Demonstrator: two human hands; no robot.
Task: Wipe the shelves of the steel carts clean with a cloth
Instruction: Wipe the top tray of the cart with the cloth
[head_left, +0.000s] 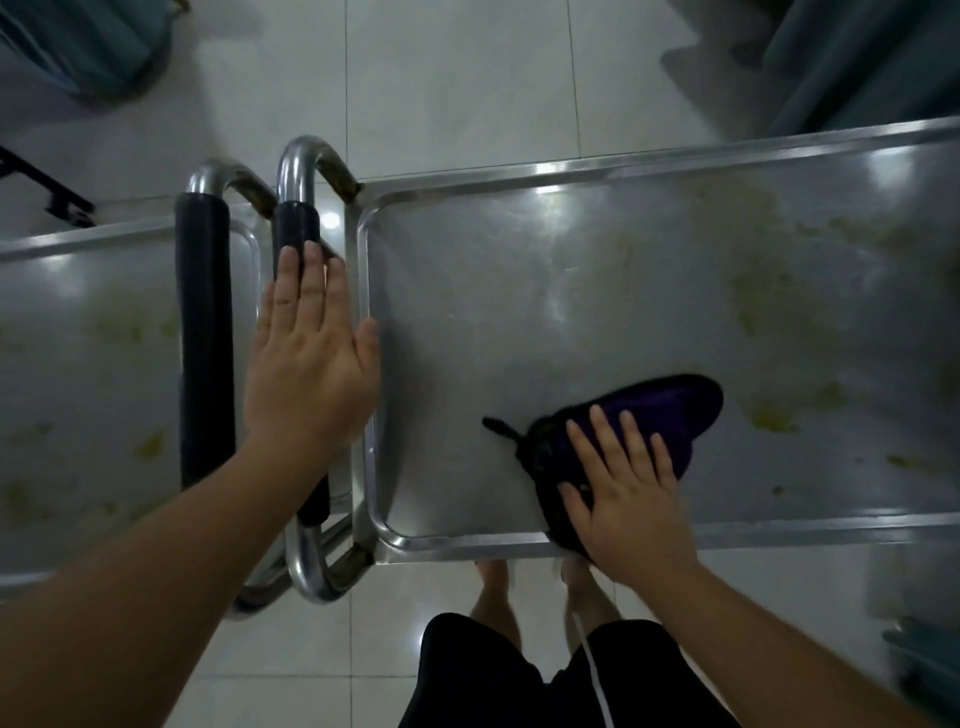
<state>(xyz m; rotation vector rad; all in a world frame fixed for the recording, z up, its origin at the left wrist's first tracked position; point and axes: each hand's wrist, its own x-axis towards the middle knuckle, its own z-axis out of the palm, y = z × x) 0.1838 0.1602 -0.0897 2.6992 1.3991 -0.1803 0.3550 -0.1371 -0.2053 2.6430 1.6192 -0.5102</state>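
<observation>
Right now your right hand (631, 499) lies flat on the cloth (628, 441), fingers straight and spread, pressing it down without curling round it. The cloth is dark, purple and black, soft and bunched up, with a little black loop sticking out at its left side. It sits on the top shelf (597, 291) of the right steel cart, close to the near edge, and one end of it hangs over the near rim under your palm.

That shelf is smooth shiny steel, a flat tray with rounded corners and a raised rim. Yellow-green smudges (769, 415) dot its right half and far right corner. The left part near you looks bare and shiny.

Your left hand (311, 364) is flat too, fingers straight and together. It lies on the black padded handle (296, 228) at the left end of this cart, and its thumb edge touches the shelf's left rim. The handle is a bent shiny steel tube.

Just beside it stands a second cart (104, 338) with the same kind of handle and a steel shelf, also with yellow-green spots. Both carts stand on pale glossy floor tiles (457, 78).
</observation>
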